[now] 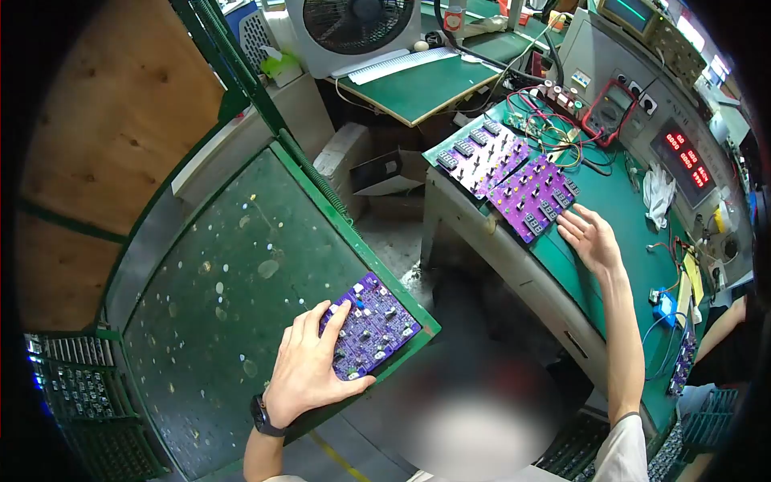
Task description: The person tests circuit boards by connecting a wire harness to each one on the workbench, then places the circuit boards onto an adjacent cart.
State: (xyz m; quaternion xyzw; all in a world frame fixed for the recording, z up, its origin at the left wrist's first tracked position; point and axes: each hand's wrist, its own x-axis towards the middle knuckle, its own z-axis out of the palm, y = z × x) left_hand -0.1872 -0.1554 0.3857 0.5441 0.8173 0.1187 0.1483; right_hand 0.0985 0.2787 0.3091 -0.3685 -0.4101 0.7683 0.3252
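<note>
My left hand [309, 365] grips a purple circuit board [377, 325] by its near edges, with the thumb low and the fingers over the upper left side. The board lies at the corner of a green-topped table. My right hand [590, 237] is at the right bench, its fingers stretched out beside a second purple circuit board [526, 197] with digit displays. The fingertips are at that board's edge; whether they touch it I cannot tell. Another display board [483, 159] lies right behind it, in brighter light.
A multimeter [610, 108] and tangled wires [566, 145] lie behind the boards. An instrument panel [687, 157] with red digits lines the bench's right side. A fan [353, 24] stands at the back. At far right, another person's arm [723, 328] shows near a blue device [664, 308].
</note>
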